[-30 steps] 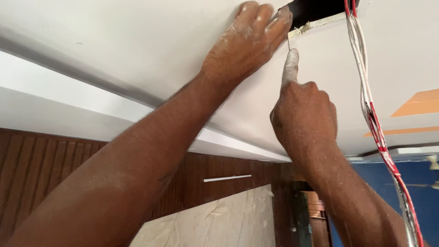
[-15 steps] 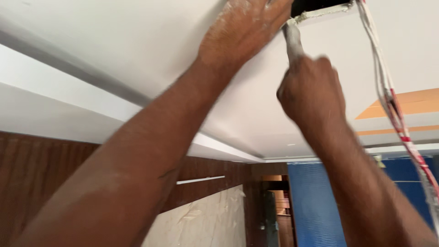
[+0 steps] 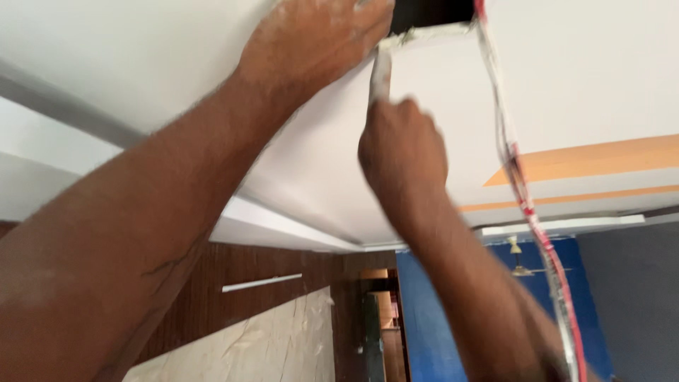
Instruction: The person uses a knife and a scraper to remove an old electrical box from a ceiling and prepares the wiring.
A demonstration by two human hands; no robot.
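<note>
My left hand, dusted with white filler, presses flat against the white ceiling beside a dark rectangular cut-out. My right hand is closed around a putty-coated tool whose tip touches the cut-out's lower edge, where grey-white filler is smeared. A bundle of red and white wires hangs out of the cut-out's right side and runs down past my right forearm.
An orange stripe crosses the ceiling at the right. A stepped white cornice meets a dark wood-panelled wall with a marble-look panel. A blue wall and a doorway stand farther back.
The view has tilted so the hands and cut-out sit higher in frame. My right hand has slid left along the cut-out's lower edge with the tool. My left hand stays pressed by the opening.
</note>
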